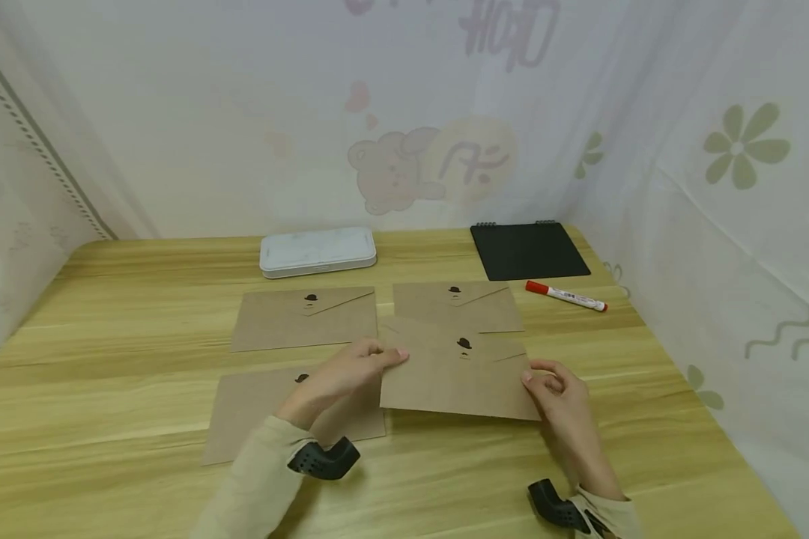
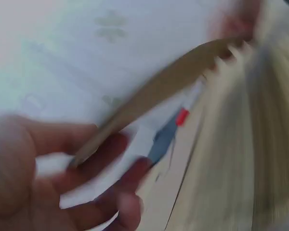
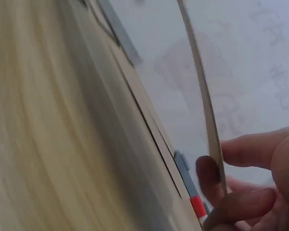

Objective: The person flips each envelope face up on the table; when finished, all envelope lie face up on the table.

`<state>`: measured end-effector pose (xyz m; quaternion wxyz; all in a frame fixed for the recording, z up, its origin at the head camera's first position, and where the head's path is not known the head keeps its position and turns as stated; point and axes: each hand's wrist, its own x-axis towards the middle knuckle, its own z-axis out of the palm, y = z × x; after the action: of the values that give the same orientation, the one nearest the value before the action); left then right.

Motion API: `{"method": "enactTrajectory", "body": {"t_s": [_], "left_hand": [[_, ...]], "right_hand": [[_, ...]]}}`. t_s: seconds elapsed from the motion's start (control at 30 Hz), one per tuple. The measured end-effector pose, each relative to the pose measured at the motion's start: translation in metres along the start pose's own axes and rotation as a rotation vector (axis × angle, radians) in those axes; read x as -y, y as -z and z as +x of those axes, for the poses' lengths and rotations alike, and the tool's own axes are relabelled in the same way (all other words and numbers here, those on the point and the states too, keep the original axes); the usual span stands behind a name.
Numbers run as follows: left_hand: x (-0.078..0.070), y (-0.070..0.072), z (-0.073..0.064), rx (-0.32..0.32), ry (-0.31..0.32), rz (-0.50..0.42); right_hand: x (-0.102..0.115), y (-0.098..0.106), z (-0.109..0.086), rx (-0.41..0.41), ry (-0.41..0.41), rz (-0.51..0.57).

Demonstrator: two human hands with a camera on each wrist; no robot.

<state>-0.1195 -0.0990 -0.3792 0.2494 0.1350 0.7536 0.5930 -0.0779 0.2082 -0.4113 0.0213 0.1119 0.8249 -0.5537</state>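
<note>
A brown kraft envelope [image 1: 445, 382] with a small printed hat is held up off the table between both hands. My left hand [image 1: 350, 374] pinches its left edge, and my right hand [image 1: 562, 397] pinches its right edge near the lower corner. In the left wrist view the envelope [image 2: 149, 94] is blurred and bends between the two hands. Seen edge-on in the right wrist view, the envelope [image 3: 204, 91] runs between thumb and fingers. Under my left forearm lies another envelope [image 1: 243, 408], partly hidden. Two more lie behind, a left one [image 1: 276, 326] and a right one [image 1: 421, 299].
At the back of the wooden table [image 1: 108, 337] lie a white flat case [image 1: 317, 251] and a black spiral notebook [image 1: 529, 251]. A red-and-white marker [image 1: 566, 296] lies in front of the notebook. Printed cloth [image 1: 243, 112] hangs around the table's back and sides.
</note>
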Motion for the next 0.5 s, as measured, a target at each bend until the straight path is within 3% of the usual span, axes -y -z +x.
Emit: {"method": "enactTrajectory", "body": {"t_s": [0.1, 0.27, 0.5], "left_hand": [[-0.001, -0.010, 0.002, -0.154, -0.001, 0.225], [0.004, -0.028, 0.007, -0.326, -0.042, 0.412], [0.017, -0.050, 0.008, -0.401, -0.089, 0.671]], "right_hand": [[-0.002, 0.006, 0.002, -0.072, 0.071, -0.132], [-0.004, 0.010, 0.006, -0.116, 0.121, -0.249], [-0.011, 0.013, 0.012, -0.195, 0.271, -0.424]]}}
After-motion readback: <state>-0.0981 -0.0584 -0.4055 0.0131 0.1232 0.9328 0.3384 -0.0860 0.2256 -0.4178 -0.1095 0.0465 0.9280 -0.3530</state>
